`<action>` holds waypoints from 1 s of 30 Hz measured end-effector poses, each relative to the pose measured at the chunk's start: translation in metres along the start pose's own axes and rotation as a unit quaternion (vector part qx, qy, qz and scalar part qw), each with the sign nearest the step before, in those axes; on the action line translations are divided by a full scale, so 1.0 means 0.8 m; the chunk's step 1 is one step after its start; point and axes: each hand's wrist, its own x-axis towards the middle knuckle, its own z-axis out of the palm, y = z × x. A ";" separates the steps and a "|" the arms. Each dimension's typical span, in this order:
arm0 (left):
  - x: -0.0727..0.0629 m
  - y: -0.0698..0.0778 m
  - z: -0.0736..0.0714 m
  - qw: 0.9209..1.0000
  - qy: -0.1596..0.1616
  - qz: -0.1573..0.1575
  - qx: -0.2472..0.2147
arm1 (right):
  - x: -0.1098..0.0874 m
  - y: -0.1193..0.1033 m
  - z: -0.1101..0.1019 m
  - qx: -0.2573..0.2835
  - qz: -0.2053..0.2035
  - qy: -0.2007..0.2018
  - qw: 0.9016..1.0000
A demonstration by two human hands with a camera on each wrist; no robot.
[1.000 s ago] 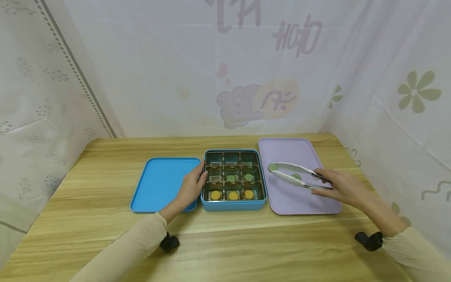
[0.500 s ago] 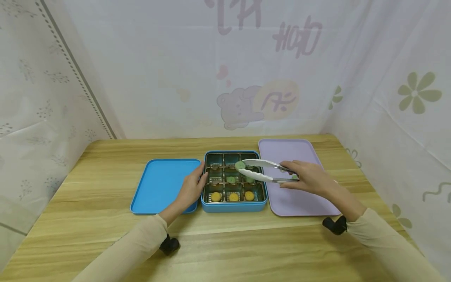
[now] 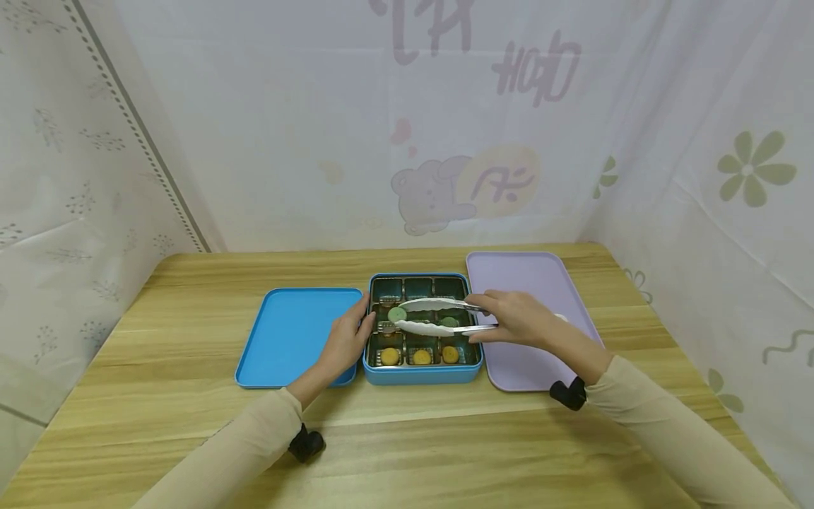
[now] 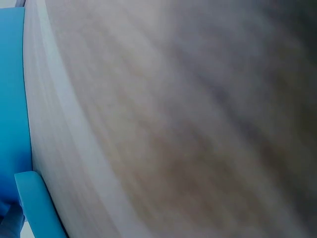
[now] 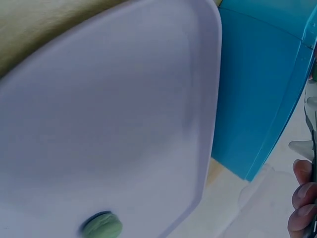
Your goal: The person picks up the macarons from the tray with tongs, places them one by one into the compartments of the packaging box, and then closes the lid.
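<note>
My right hand [image 3: 518, 318] grips white-tipped metal tongs [image 3: 435, 305]. Between their tips is a round green cookie [image 3: 397, 314], above the left compartment of the middle row in the blue box [image 3: 422, 375]. Another green cookie [image 3: 449, 322] lies in that row's right compartment; the tongs largely cover the centre one. Three yellow cookies, one of them in the middle [image 3: 422, 356], fill the front row. My left hand [image 3: 343, 338] rests along the box's left wall, fingers extended. In the right wrist view, a green cookie [image 5: 102, 226] sits on the purple tray [image 5: 109, 99].
A blue lid [image 3: 286, 336] lies flat left of the box, partly under my left forearm. The purple tray adjoins the box on the right, with a small white item [image 3: 561, 317] partly hidden by my right wrist. Patterned curtains stand behind and beside the wooden table [image 3: 407, 452].
My right hand has moved left from the tray to over the box, carrying the green cookie in the tongs. The left hand has stayed against the box.
</note>
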 end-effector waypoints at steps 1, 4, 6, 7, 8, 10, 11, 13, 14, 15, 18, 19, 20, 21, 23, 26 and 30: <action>0.000 0.000 0.000 1.000 0.000 0.001 0.000 | 0.002 -0.001 0.001 -0.001 0.002 -0.007 1.000; -0.001 0.000 0.001 1.000 0.004 0.004 0.001 | 0.006 -0.002 0.002 -0.003 0.005 -0.021 1.000; -0.001 -0.001 0.001 1.000 0.007 0.007 0.003 | 0.008 -0.002 0.003 -0.002 0.002 -0.024 1.000; -0.001 -0.001 0.002 1.000 0.008 0.007 0.004 | 0.009 -0.002 0.003 -0.003 0.000 -0.025 1.000; -0.001 -0.002 0.002 1.000 0.008 0.007 0.005 | 0.010 -0.003 0.003 -0.003 -0.002 -0.026 1.000; 0.000 -0.002 0.002 1.000 0.010 0.007 0.008 | 0.013 -0.004 0.002 -0.005 -0.004 -0.030 1.000; 0.000 -0.003 0.002 1.000 0.011 0.008 0.011 | 0.014 -0.004 0.001 -0.004 -0.005 -0.033 0.999; 0.000 -0.003 0.002 1.000 0.010 0.008 0.012 | 0.016 -0.005 0.000 -0.002 -0.005 -0.039 0.999; 0.001 -0.003 0.002 1.000 0.010 0.008 0.013 | 0.017 -0.005 -0.001 0.001 -0.004 -0.042 0.999; 0.001 -0.003 0.002 1.000 0.011 0.009 0.012 | 0.018 -0.006 -0.002 0.003 -0.003 -0.045 0.999; 0.001 -0.003 0.002 1.000 0.009 0.007 0.011 | 0.021 -0.008 -0.004 0.011 0.002 -0.052 0.999; 0.001 -0.003 0.002 1.000 0.009 0.007 0.011 | 0.022 -0.008 -0.004 0.013 0.004 -0.055 0.998; 0.001 -0.003 0.002 1.000 0.009 0.006 0.010 | 0.022 -0.009 -0.005 0.014 0.007 -0.057 0.998; 0.001 -0.003 0.002 1.000 0.008 0.005 0.009 | 0.022 -0.009 -0.005 0.014 0.009 -0.059 0.998; 0.001 -0.004 0.003 1.000 0.008 0.003 0.008 | 0.023 -0.010 -0.006 0.015 0.013 -0.063 0.998; 0.001 -0.004 0.003 1.000 0.006 0.003 0.008 | 0.023 -0.011 -0.007 0.017 0.015 -0.066 0.998; 0.001 -0.005 0.002 1.000 0.005 0.002 0.005 | 0.022 -0.011 -0.007 0.017 0.014 -0.064 0.998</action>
